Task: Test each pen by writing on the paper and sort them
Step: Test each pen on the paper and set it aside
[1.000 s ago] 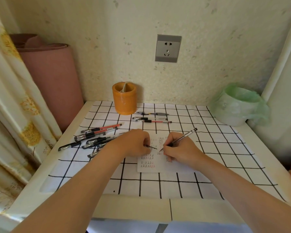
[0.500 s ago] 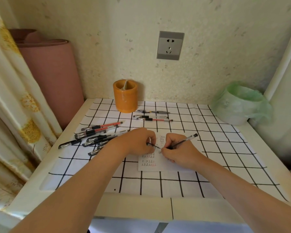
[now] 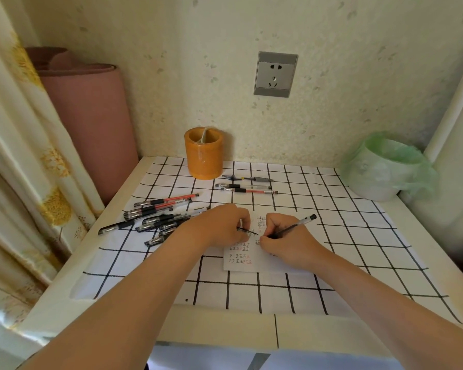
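**A:** Why is the left hand [image 3: 219,228] sitting on the paper [image 3: 251,265]?

**B:** Most likely to pin the sheet down so it does not slide under the strokes. Its fingers are curled, and they pinch a thin dark piece [image 3: 247,231] that pokes out toward the other hand. That could be the cap, though it is too small to tell.

**A:** And the right hand [image 3: 286,244]?

**B:** It is closed round the pen [image 3: 297,225] in a writing grip, resting on the paper's right half, beside rows of small marks.

**A:** Which way does the pen point?

**B:** The tip points down and to the left, at the paper's middle. The long axis runs from there up and away toward the right, leaning low, and the back end overhangs the paper's far right corner.

**A:** What about the other pens?

**B:** A loose pile of pens [image 3: 155,217] lies just left of the paper, probably awaiting a test. Three pens [image 3: 247,186] lie side by side beyond the paper's far edge, which looks like a sorted group. The orange cup [image 3: 203,158] stands farther back still.
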Demonstrator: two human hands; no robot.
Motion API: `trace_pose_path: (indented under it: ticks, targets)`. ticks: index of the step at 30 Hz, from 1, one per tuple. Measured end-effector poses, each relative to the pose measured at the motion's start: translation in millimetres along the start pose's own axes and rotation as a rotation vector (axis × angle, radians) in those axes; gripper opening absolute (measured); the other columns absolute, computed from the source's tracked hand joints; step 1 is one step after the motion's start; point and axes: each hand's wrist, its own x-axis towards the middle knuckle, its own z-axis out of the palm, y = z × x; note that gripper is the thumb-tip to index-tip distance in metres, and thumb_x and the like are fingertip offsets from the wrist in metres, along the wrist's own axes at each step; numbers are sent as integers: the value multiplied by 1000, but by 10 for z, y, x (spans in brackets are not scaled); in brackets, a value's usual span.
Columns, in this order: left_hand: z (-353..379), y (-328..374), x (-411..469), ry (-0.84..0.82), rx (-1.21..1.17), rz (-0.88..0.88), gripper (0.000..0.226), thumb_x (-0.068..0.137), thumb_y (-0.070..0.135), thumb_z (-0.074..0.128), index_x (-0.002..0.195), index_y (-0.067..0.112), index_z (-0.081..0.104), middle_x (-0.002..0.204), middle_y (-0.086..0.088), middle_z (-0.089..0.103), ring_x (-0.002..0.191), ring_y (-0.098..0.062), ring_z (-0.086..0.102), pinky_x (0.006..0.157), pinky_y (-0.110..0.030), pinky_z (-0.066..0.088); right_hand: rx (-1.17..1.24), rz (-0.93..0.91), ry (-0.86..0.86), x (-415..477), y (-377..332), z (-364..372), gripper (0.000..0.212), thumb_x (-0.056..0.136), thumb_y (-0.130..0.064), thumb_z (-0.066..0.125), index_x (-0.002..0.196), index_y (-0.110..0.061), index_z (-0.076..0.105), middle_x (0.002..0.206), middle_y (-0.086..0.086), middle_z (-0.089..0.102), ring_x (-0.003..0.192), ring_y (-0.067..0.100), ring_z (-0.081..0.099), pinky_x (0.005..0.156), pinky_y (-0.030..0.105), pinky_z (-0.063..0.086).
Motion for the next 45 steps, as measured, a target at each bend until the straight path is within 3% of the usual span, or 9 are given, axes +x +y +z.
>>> trace_pose_path:
  ticks: [7,12,15,22,33,36,39,42,45]
  targets:
    - [-13,18,2,-6,-14,-8,18,86,35,69,101,28,61,96,8,56,86,-12,55,66,-25,42,3,-24,-36,-23,-29,-4,21,81,4,68,67,-2,53,66,11,57,59,10,52,55,23,43]
    - [-12,24,5,-9,-21,-18,18,87,34,70,101,27,61,97,8,56,86,-12,54,66,-24,42,24,-18,-32,-10,-14,-6,19,79,0,67,67,-5,53,73,20,60,64,21,54,58,36,44]
    - [-16,23,5,-10,-26,-18,17,87,34,70,99,28,60,94,9,55,86,-12,54,66,-25,41,2,-12,-30,-14,-29,7,22,79,2,66,65,-6,51,67,10,57,61,15,51,55,30,41]
    - [-12,27,-7,-3,-19,-22,18,87,35,70,100,28,61,99,7,55,89,-13,55,71,-26,45,3,-26,-26,-31,-31,4,22,81,0,68,67,-6,53,75,20,61,65,29,55,58,35,45]
    - [-16,29,-10,-7,-19,-21,19,87,35,69,103,28,61,100,8,55,90,-13,54,71,-26,44,-14,-29,-49,-42,-89,6,24,79,5,67,64,-8,54,64,10,57,59,9,51,54,20,41]
    - [-7,29,-16,-2,-19,-29,19,87,36,69,102,28,60,101,7,56,90,-13,55,74,-27,46,-30,-12,-45,-39,-92,-5,21,76,2,67,64,-6,51,68,17,56,61,15,49,57,29,40]
    - [-4,29,-13,0,-24,-32,20,87,36,69,103,28,60,102,7,56,90,-13,55,73,-26,45,-25,15,-46,-38,-98,-10,22,77,2,67,65,-6,51,66,12,56,60,16,49,57,31,40]
    - [-17,26,-10,-10,-19,-17,19,87,35,69,102,28,61,98,9,55,87,-11,54,69,-25,43,103,111,11,-35,-131,-37,19,85,-1,66,73,-7,53,59,4,59,51,15,52,50,28,43]
    - [-65,2,-23,-20,-46,-9,15,89,34,66,102,28,61,100,10,56,90,-10,54,71,-23,43,274,164,121,-30,-174,-108,11,91,-8,67,86,-3,58,68,13,68,48,22,53,41,27,37]
